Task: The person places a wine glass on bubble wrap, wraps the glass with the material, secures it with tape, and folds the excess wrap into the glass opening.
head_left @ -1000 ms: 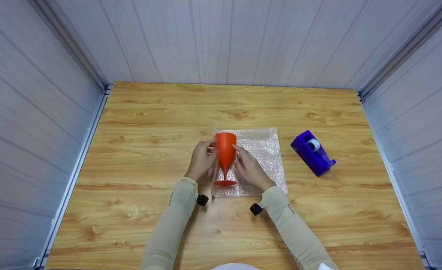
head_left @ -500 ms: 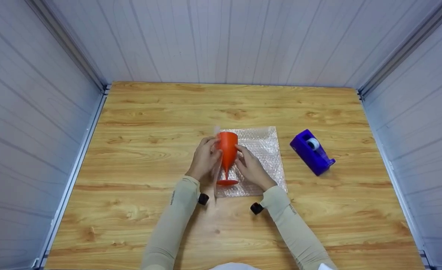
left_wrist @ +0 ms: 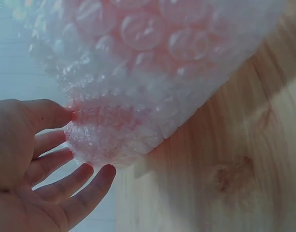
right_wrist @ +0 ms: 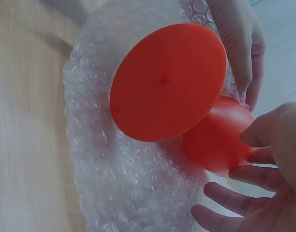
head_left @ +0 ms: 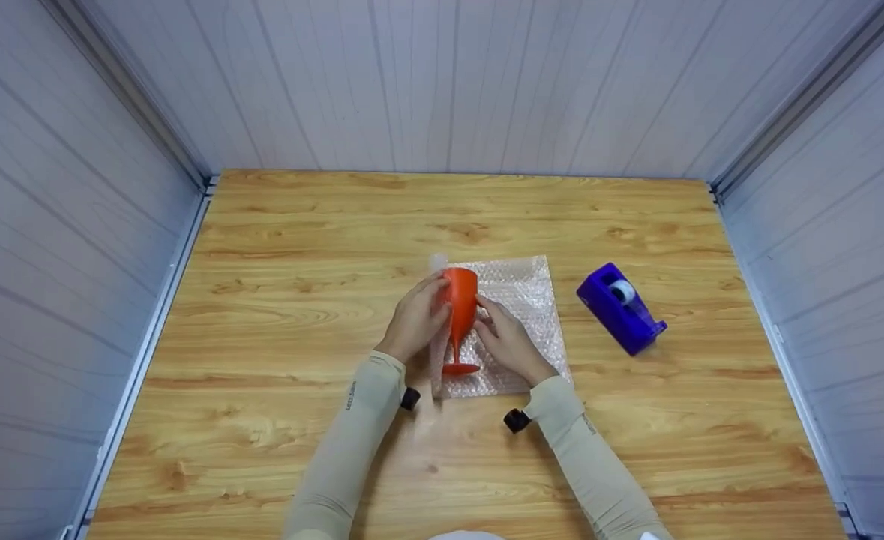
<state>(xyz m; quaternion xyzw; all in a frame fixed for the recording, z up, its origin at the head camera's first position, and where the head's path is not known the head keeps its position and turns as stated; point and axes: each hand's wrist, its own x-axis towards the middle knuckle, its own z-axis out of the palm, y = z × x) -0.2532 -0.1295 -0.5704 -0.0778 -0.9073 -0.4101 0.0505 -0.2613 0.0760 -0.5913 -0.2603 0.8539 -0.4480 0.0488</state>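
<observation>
An orange goblet (head_left: 462, 298) lies on its side on a sheet of bubble wrap (head_left: 528, 315), its bowl away from the person and its round foot (right_wrist: 167, 82) nearer. My left hand (head_left: 414, 318) pinches the sheet's left edge between thumb and fingers, and this raised flap (left_wrist: 148, 82) stands against the goblet's left side. Orange shows through the bubbles in the left wrist view. With the thumb on one side and fingertips on the other, my right hand (head_left: 510, 342) holds the bowl (right_wrist: 218, 137) from the right.
A blue tape dispenser (head_left: 620, 307) with a roll of clear tape stands to the right of the sheet. The wooden table (head_left: 299, 247) is bounded by pale panel walls (head_left: 442, 90) at the back and both sides.
The goblet has shifted slightly right, with both hands staying on it and the wrap. The left edge of the wrap has been lifted and brought further over the goblet's left side.
</observation>
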